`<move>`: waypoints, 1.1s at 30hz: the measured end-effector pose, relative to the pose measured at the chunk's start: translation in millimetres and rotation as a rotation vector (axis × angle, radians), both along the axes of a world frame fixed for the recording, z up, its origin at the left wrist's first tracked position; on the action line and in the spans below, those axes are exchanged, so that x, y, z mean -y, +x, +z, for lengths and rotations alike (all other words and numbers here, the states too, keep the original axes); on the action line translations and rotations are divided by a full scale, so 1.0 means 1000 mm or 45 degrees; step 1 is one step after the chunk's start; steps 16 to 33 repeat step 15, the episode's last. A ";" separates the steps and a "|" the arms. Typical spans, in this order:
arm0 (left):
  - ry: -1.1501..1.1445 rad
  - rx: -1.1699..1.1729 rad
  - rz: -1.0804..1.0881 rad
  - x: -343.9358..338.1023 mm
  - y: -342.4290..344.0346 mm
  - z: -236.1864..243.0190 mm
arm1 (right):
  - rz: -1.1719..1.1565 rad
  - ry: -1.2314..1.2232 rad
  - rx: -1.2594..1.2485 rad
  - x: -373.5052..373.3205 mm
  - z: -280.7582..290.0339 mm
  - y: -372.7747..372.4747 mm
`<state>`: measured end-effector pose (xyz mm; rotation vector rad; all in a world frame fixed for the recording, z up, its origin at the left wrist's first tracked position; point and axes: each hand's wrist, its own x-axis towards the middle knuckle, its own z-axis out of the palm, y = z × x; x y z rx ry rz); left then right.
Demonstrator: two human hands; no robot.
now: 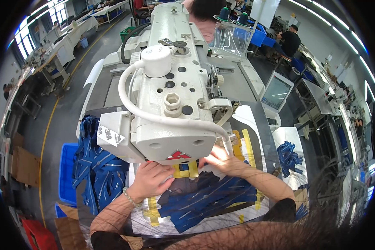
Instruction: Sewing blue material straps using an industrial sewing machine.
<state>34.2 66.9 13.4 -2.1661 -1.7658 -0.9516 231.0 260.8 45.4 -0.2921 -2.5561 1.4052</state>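
A white industrial sewing machine stands before me, its head over my work. My left hand lies left of the yellow-taped slot under the head, fingers stretched out and partly hidden by the machine. My right hand reaches in from the right, fingers apart and pointing left, their tips near the slot and partly covered. Between my hands a small blue piece shows within the yellow tape. Nearer to me, blue zipper strips lie spread over a dark cloth on the white, yellow-taped template.
A heap of blue zipper strips hangs at the left beside a blue bin. More strips lie on a side surface at the right, near a control screen. Thread cones stand behind. Co-workers sit farther off.
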 end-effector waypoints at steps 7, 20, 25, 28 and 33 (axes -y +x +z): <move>-0.369 -0.072 -0.111 0.010 0.019 0.006 | 0.118 0.769 -0.011 0.007 -0.008 0.019; -0.535 -0.164 -0.010 0.011 0.026 -0.002 | 0.016 1.171 -0.171 0.004 -0.044 0.024; -0.535 -0.164 -0.010 0.011 0.026 -0.002 | 0.016 1.171 -0.171 0.004 -0.044 0.024; -0.535 -0.164 -0.010 0.011 0.026 -0.002 | 0.016 1.171 -0.171 0.004 -0.044 0.024; -0.535 -0.164 -0.010 0.011 0.026 -0.002 | 0.016 1.171 -0.171 0.004 -0.044 0.024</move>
